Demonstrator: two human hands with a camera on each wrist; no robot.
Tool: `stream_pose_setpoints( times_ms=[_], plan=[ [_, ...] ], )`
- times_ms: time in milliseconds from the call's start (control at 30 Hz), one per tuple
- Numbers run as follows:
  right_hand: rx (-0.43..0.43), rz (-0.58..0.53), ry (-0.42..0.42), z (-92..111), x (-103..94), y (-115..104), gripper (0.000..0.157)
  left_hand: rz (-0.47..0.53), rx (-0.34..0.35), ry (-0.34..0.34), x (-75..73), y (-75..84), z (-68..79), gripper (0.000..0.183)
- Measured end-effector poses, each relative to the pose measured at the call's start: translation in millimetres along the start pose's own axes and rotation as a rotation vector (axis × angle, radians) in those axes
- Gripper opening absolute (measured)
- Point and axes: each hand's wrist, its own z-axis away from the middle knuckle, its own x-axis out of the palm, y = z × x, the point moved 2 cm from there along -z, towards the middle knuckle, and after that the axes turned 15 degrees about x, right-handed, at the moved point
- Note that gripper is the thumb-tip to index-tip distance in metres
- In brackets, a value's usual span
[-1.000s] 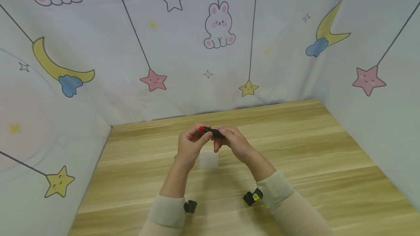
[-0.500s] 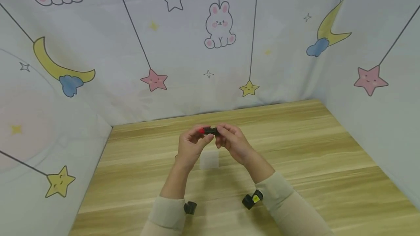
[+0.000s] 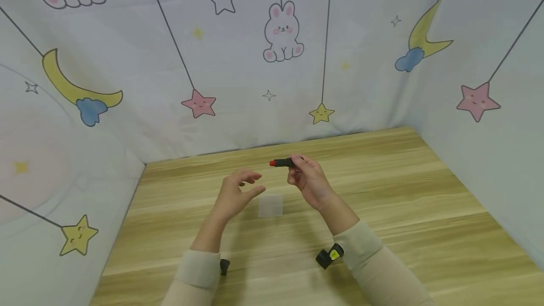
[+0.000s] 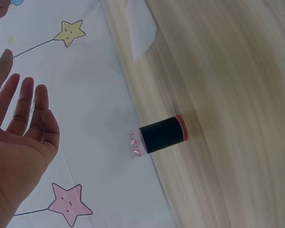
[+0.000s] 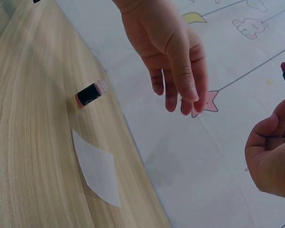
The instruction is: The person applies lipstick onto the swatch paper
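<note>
Now that the left hand (image 3: 233, 192) has let go and hangs with fingers loose and apart, only the right hand (image 3: 308, 181) pinches the lipstick (image 3: 281, 162) up over the table (image 3: 403, 192), while its cap (image 4: 161, 134) lies by the wall near a paper (image 3: 270, 205).

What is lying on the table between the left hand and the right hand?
In the head view, a small pale paper square lies flat on the table, below the gap between the open left hand and the right hand.
</note>
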Motion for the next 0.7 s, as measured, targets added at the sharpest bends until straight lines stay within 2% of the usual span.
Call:
stream_pose_setpoints(
  times_ms=[500,700],
  plan=[
    [-0.004,0.008,0.018,-0.9,-3.5,1.4,0.02,-0.236,-0.068,-0.272,8.3,-23.6,10.2,0.035],
    [-0.011,0.0,0.03,-0.2,-4.3,1.7,0.021,-0.341,-0.053,-0.349,11.5,-30.3,12.5,0.035]
  ],
)
